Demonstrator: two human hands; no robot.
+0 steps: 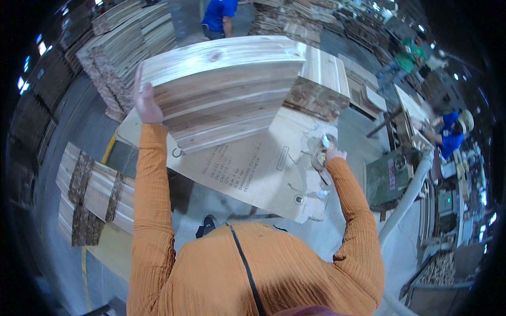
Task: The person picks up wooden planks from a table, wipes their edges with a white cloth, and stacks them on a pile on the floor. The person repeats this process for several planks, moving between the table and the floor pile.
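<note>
A large wooden piece of joined strips [226, 100] stands on a cardboard sheet [253, 179] in front of me, its upper face bright and its near side in shade. My left hand [148, 102] rests against its left end, fingers straight and pointing up, with the thumb by the near side. At the right part of the cardboard, my right hand [335, 154] has its fingers bent closed beside a small round container [319, 159]. A pale-tipped object [325, 141] stands up just beyond those fingers. Whether they grip it I cannot tell.
A stack of boards [321, 87] stands behind on the right. Taller board stacks [132, 47] rise at the back left, and more planks [95, 189] lie low on the left. A grey hose [408, 197] curves past my right. Other people [453, 131] work beyond.
</note>
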